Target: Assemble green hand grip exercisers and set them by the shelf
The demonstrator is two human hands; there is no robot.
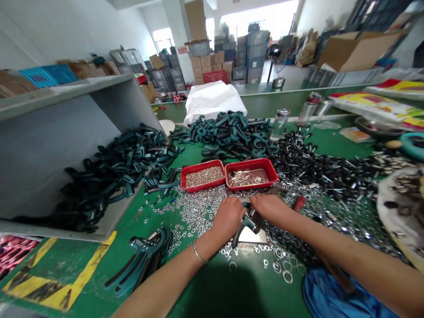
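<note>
The black handwriting [167,195] on my green tabletop [212,291] is too unclear to read, and the red sign [182,50] on the pillar is too small. I have one teal tool [250,223] between my hands, above a single bright metal plate [258,237]. My left grip [229,215] is wrapped around it; my right grip [267,207] is at its upper end, fingers curled in, though I can't tell whether they clasp it. Two red trays stand end to end just beyond: the left tray [203,188] holds tiny metal pieces, too many to count, the right tray [252,187] a thinner layer of small pins. At my left, one grey open-fronted box [49,145] holds a heap of teal tools [115,170].
</note>
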